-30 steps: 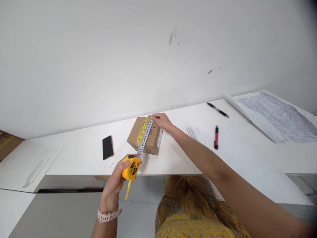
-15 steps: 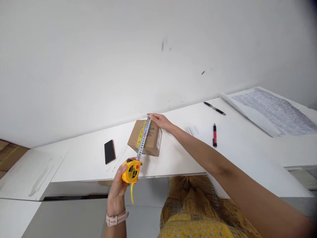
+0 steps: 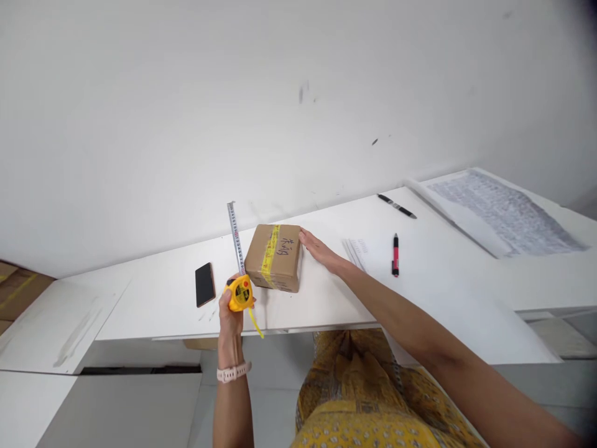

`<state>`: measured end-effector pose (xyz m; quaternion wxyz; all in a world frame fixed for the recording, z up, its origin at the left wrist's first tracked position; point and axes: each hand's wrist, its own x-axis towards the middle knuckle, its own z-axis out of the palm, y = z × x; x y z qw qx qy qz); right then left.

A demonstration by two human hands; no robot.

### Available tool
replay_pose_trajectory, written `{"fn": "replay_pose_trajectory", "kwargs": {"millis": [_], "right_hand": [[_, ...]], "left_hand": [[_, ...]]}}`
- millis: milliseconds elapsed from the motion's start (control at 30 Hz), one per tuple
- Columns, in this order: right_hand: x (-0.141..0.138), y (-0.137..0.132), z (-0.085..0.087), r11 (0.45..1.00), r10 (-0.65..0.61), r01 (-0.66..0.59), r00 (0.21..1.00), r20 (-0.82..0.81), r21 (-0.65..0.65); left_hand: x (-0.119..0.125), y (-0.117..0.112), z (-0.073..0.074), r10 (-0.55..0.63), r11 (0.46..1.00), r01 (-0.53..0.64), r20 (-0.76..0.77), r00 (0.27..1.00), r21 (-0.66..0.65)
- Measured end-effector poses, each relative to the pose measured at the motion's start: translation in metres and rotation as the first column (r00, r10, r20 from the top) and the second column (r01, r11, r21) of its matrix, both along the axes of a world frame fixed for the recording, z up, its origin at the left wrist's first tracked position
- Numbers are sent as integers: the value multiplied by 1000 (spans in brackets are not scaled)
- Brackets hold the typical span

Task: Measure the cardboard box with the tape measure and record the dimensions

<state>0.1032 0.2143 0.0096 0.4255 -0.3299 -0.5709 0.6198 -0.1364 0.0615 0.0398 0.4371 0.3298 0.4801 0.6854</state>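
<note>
A brown cardboard box [image 3: 254,252] with yellow tape and dark handwriting on top sits on the white desk. My left hand [image 3: 229,314] grips a yellow tape measure [image 3: 241,294] at the box's near left corner. Its silver blade sticks out away from me, along the left of the box, and a yellow strap dangles below the case. Against the right side of the box rests my right hand [image 3: 319,249], fingers stretched out and holding nothing.
A black phone [image 3: 204,285] lies left of the tape measure. To the right are a red-and-black pen [image 3: 395,255], a black pen [image 3: 396,206] and papers, one sheet [image 3: 504,211] densely marked. The wall [image 3: 298,124] rises behind the desk [image 3: 149,305].
The tape blade has come off the box top and swung left beside it. My right hand has moved from the blade's end to the box's right side.
</note>
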Motion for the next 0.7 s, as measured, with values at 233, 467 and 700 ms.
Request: {"fn": "replay_pose_trajectory", "kwargs": {"millis": [233, 467, 700], "right_hand": [[28, 8, 31, 994, 55, -53, 998, 26, -95], [51, 14, 27, 998, -50, 53, 996, 68, -44], [79, -9, 41, 954, -296, 299, 952, -80, 25]], "left_hand": [[45, -51, -13, -301, 943, 315, 128, 945, -111], [20, -59, 45, -560, 784, 561, 89, 824, -266], [-18, -7, 77, -774, 559, 700, 21, 632, -444]]}}
